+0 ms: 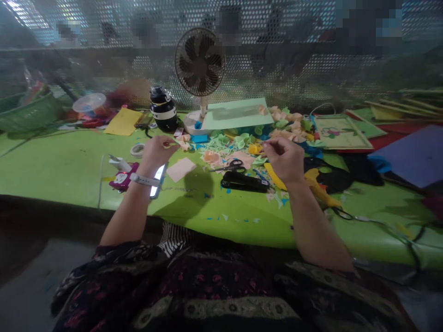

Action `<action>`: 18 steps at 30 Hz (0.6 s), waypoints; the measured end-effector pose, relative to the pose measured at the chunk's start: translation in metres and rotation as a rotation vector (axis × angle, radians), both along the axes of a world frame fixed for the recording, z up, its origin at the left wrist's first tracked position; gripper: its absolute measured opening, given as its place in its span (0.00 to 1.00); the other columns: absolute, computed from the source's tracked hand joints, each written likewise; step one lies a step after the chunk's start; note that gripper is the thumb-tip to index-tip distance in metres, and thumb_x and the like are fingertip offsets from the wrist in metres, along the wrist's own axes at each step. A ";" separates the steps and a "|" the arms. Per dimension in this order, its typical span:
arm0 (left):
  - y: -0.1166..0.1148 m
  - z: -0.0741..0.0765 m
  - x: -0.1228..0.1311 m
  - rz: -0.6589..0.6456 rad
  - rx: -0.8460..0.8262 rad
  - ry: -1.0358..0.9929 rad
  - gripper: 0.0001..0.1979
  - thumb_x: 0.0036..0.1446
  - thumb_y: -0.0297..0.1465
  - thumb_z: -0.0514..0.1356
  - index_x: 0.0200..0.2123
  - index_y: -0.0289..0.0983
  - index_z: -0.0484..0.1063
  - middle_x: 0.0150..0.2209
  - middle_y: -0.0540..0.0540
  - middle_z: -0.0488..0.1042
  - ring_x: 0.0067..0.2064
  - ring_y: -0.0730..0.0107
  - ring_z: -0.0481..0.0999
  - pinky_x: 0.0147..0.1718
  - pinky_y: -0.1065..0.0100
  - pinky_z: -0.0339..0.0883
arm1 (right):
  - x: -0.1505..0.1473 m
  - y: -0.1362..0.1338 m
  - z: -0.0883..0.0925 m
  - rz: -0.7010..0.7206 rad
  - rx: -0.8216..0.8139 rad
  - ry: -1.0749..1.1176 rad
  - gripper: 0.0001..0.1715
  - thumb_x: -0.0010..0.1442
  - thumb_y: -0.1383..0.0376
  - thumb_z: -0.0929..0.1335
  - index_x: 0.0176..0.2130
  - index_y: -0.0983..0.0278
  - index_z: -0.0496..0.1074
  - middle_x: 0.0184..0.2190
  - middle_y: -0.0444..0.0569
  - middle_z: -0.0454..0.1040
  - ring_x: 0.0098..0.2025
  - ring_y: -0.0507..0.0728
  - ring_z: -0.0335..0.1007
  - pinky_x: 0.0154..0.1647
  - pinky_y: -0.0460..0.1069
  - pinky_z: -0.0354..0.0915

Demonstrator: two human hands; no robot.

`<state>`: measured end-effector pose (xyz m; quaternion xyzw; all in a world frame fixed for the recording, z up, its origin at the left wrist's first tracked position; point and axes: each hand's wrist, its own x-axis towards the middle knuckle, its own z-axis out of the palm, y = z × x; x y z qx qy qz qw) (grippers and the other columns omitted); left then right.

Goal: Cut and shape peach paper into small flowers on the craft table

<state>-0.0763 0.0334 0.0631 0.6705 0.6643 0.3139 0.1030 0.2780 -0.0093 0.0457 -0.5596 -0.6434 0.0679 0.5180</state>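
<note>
My left hand (158, 151) is above the table with its fingers drawn into a pinch. Its fingertips meet a crumpled peach paper piece (184, 142) in the view; whether they grip it I cannot make out. On the other side my right hand (286, 160) is also pinched, with its fingertips beside a yellow paper piece (255, 149); anything between them is too small to tell. Between the hands lie scissors (235, 166) and a black stapler (244, 181). A flat pink paper sheet (181, 169) is near my left hand, among paper scraps.
A desk fan (200, 64) stands at the back beside a black bottle (163, 110). A green sheet (238, 113) leans over paper flowers (290, 124). A lit phone (158, 180) and a purple device (123, 179) lie left. Cables run along the right edge.
</note>
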 end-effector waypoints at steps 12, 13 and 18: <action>0.002 -0.021 0.041 -0.207 -0.069 0.198 0.15 0.55 0.39 0.62 0.41 0.37 0.80 0.42 0.39 0.81 0.40 0.55 0.78 0.39 0.60 0.68 | 0.043 0.006 0.011 0.000 -0.171 0.005 0.13 0.58 0.54 0.69 0.34 0.60 0.75 0.30 0.50 0.78 0.30 0.59 0.75 0.34 0.55 0.71; 0.002 -0.023 0.043 -0.226 -0.077 0.204 0.15 0.55 0.39 0.62 0.42 0.36 0.80 0.43 0.39 0.81 0.41 0.54 0.78 0.39 0.60 0.69 | 0.043 0.003 0.013 0.019 -0.236 -0.057 0.13 0.57 0.54 0.69 0.33 0.61 0.75 0.30 0.50 0.78 0.31 0.59 0.75 0.35 0.55 0.70; 0.001 -0.033 0.047 -0.319 -0.102 0.204 0.16 0.55 0.41 0.62 0.41 0.36 0.80 0.42 0.39 0.81 0.40 0.53 0.78 0.38 0.60 0.68 | 0.028 -0.012 0.022 0.338 -0.583 -0.370 0.19 0.53 0.51 0.72 0.39 0.61 0.77 0.38 0.52 0.80 0.39 0.61 0.75 0.39 0.53 0.68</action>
